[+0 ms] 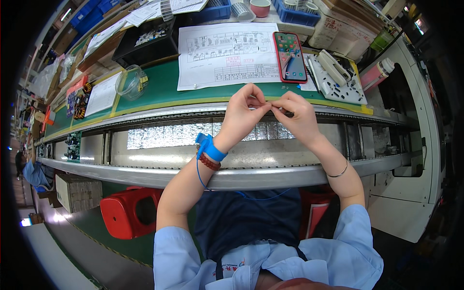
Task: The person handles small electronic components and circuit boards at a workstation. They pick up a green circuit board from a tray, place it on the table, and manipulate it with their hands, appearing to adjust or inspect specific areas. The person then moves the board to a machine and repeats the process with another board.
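Observation:
Both my hands meet fingertip to fingertip over the far rail of a conveyor [237, 179]. The thumb and forefinger of my left hand [244, 113] are pinched together, touching the pinched fingertips of my right hand [297, 116]. Whatever lies between them is too small to make out. A blue wrist strap [211, 147] with a thin cord circles my left wrist, beside a reddish bead bracelet [209, 162]. Just beyond my hands, a printed drawing sheet [232, 72] lies on the green bench mat [164, 79]. A red-cased phone [290, 58] rests on the sheet's right edge, its screen lit.
Right of the phone, a white board [340, 92] carries small black parts. A clear round tub [131, 83] and a black bin of small parts [147, 41] stand at the left. A circuit board [73, 146] sits on the conveyor's left. A red stool [123, 212] is below; a person [35, 171] is far left.

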The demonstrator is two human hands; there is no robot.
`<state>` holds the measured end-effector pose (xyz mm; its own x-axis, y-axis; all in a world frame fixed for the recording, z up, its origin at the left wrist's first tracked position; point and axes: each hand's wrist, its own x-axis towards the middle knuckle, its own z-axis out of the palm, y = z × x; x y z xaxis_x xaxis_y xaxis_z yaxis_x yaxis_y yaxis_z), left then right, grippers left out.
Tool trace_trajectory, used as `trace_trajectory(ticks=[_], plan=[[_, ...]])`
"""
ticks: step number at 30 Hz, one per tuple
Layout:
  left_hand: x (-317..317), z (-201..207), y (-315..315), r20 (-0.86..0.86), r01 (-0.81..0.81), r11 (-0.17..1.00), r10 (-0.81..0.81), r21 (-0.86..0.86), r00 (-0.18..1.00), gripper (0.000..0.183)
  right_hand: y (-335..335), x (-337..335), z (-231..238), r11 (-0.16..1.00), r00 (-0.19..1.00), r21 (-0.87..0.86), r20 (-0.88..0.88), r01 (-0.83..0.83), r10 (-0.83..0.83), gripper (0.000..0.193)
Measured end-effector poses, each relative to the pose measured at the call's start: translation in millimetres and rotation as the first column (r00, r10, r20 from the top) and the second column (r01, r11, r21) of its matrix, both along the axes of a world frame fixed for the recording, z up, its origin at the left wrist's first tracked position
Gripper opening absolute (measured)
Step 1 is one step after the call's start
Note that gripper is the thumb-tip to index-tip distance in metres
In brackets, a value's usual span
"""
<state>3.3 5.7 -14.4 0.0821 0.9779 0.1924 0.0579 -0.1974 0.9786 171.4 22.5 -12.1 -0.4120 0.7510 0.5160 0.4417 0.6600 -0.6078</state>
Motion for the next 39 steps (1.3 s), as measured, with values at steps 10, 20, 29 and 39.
trace_trajectory(ticks=[10, 20, 29, 39], plan=[[3.8, -6.3, -3.0, -0.135, -0.022, 0.996, 0.034, 0.092, 0.99, 0.019, 0.7, 1.4, -1.1, 0.998, 0.987, 0.053, 0.16, -0.035, 0.026, 0.007], [4.5, -5.8, -4.0, -0.203, -0.011, 0.995, 0.031, 0.097, 0.979, 0.02, 0.3, 1.8, -1.0, 0.999, 0.974, 0.039, 0.225, -0.035, 0.025, 0.008], [4.9, -8.3, -4.0, -0.199, -0.002, 0.996, 0.02, 0.093, 0.98, 0.021, -0.8, 1.2, 0.3, 0.999, 0.971, 0.034, 0.24, -0.031, 0.022, 0.01], [6.5, -5.4, -4.7, -0.177, -0.017, 0.998, 0.029, 0.066, 0.984, 0.022, -1.2, 0.7, 0.5, 0.998, 0.971, 0.052, 0.239, -0.019, 0.006, 0.011]])
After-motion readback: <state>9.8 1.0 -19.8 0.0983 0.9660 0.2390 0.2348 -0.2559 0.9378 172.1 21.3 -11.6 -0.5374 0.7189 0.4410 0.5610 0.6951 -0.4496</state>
